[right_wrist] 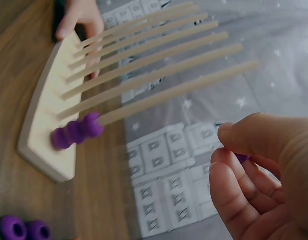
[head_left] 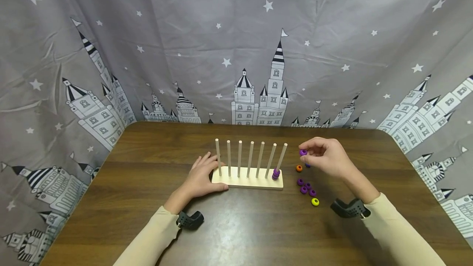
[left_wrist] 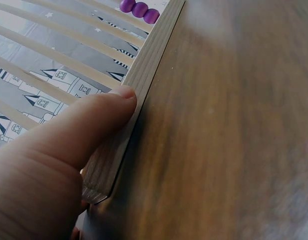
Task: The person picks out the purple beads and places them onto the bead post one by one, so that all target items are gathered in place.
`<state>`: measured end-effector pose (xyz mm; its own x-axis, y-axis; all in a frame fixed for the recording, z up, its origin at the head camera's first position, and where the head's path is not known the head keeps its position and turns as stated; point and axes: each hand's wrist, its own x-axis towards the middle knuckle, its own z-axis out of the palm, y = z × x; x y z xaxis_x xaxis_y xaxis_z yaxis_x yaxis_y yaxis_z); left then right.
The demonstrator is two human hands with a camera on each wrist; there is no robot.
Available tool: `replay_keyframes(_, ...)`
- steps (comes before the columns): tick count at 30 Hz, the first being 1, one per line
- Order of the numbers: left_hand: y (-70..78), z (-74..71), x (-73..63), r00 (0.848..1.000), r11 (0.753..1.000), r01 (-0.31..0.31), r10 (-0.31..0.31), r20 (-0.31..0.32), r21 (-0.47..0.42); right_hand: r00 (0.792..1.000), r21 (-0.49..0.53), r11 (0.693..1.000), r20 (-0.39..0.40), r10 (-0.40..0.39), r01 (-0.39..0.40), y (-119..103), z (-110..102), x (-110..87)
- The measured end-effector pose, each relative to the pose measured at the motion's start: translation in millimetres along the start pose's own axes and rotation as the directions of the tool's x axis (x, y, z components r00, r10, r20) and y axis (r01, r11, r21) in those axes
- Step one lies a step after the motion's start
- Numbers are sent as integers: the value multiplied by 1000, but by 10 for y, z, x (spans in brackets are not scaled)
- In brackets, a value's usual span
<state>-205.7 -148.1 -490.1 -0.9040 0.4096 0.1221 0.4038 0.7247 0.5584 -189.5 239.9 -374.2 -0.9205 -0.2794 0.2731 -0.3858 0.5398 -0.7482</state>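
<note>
A pale wooden peg stand (head_left: 247,180) with several upright rods stands on the table. Three purple beads (head_left: 276,174) are stacked at the bottom of its rightmost rod. My left hand (head_left: 201,177) grips the stand's left end, the thumb (left_wrist: 106,112) on the front edge and the fingers round the back. Right of the stand, my right hand (head_left: 327,157) is raised and pinches a purple bead (head_left: 303,152) between thumb and fingertips. In the right wrist view those fingers hide most of that bead.
Several loose purple beads (head_left: 304,190) lie right of the stand. A yellow bead (head_left: 315,202) is in front of them and an orange bead (head_left: 299,168) behind. A blue-purple bead (head_left: 307,165) shows partly under my right hand. A grey castle-print curtain (head_left: 207,73) hangs behind the table (head_left: 148,151).
</note>
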Motion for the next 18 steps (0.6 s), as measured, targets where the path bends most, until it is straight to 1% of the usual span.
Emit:
replay_keyframes(5,-2,4,4,1000,1000,0,0,3,6,1000,20,1000,12,-6,6,-157,-52,89)
replay_keyframes(12,-1,5,8,1000,1000,-3,3,1,9,999,-15,1000,34,-8,8,-332,-87,186)
replay_keyframes(18,-11,9,3,1000,1000,2,-3,3,14,998,2,1000,62,2,-2,-464,-90,245)
